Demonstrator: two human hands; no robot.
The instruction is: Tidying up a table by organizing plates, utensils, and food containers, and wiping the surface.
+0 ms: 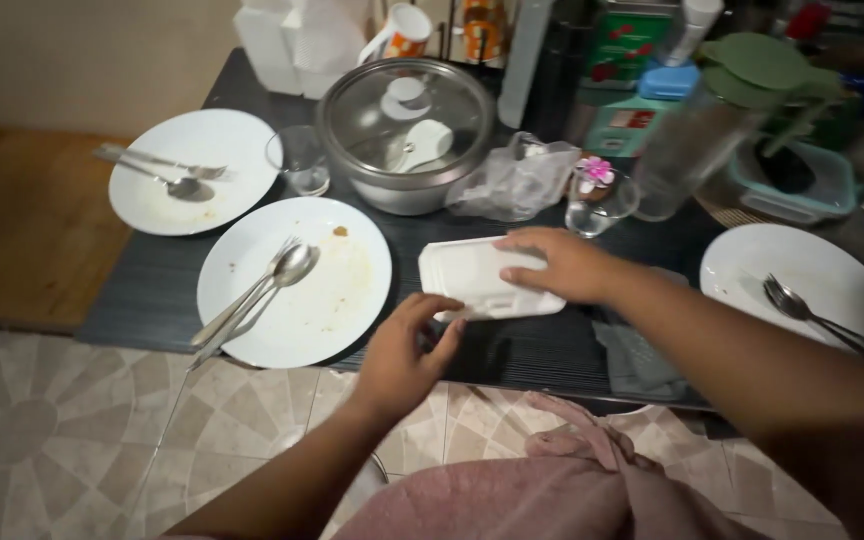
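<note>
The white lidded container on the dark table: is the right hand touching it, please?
Touching. The head view shows the right hand lying flat on top of the white container, its fingers overlapping the lid with no gap.

The lidded box [477, 275] under the two hands is plain white, and so are the three plates — the near one [337, 300] smeared with faint brownish marks, the far one [214, 150] lightly streaked, the right one [752, 270] clean — each carrying silver cutlery [252, 297]. They sit on a dark charcoal table [157, 290] with fine ribbed lines, over a floor [62, 430] of beige and grey tiles in a fan-shaped pattern. Behind stand a steel-grey pot [407, 185] with a clear glass lid, a crumpled clear bag [512, 180], a glass [597, 200] with a pink-and-white flower, a jug with a sage-green lid [762, 65], and a teal-rimmed container [787, 195]; pink cloth [512, 495] lies at the bottom edge.
</note>
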